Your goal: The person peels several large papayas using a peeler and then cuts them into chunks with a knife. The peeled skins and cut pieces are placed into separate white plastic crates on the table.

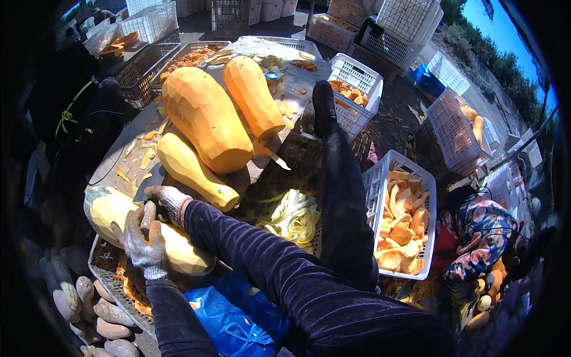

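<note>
I have the left hand [143,244] laid over a partly peeled squash [181,251], fingers spread on its pale flesh. The right hand [171,201] sits just beside it, fingers bent; I cannot tell whether they pinch anything. That squash slants along the near left edge of the bench [119,160], its green-striped end to the left, above a dark crate [113,290]. Three peeled squashes [205,122] lie farther back. Near them stands a small blue-topped item [272,76], any label too tiny for me to read. On the blue plastic bag [220,309], I can't tell print from creases.
</note>
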Motion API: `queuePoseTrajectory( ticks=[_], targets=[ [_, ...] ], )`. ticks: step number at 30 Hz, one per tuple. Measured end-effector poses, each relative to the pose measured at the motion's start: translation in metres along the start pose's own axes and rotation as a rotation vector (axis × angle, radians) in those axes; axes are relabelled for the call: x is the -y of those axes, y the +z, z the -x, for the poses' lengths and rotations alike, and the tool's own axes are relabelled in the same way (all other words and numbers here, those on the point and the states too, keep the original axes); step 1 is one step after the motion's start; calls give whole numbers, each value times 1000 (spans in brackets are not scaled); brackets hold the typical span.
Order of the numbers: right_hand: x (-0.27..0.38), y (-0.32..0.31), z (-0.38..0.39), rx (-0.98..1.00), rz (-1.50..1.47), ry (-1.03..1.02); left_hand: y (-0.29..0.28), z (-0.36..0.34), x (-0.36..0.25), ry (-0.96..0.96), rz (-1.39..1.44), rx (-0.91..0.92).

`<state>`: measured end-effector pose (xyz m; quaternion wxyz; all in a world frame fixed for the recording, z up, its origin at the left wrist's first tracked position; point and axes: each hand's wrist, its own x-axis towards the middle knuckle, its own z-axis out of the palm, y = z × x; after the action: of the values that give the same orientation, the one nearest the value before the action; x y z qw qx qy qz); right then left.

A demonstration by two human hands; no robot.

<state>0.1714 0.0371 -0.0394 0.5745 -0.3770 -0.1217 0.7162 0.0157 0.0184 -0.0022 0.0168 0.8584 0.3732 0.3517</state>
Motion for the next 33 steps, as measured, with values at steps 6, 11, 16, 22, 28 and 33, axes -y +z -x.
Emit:
queuePoseTrajectory(
  ticks=[6,11,16,22,28,33],
  targets=[
    [-3,-11,-5,-5,-421,-34,8,3,5,7,236,-100],
    [6,-19,77,91,-467,78,9,9,10,-89,18,-128],
    [-23,-11,181,117,-326,-2,7,-1,24,-73,-196,-37],
    [-86,-19,217,-253,511,-60,-9,-57,70,74,108,66],
    [-108,-7,212,-357,800,-505,7,-123,210,-238,198,282],
    [-100,-11,205,-469,699,-581,-9,-122,189,-191,-90,253]
  ],
)
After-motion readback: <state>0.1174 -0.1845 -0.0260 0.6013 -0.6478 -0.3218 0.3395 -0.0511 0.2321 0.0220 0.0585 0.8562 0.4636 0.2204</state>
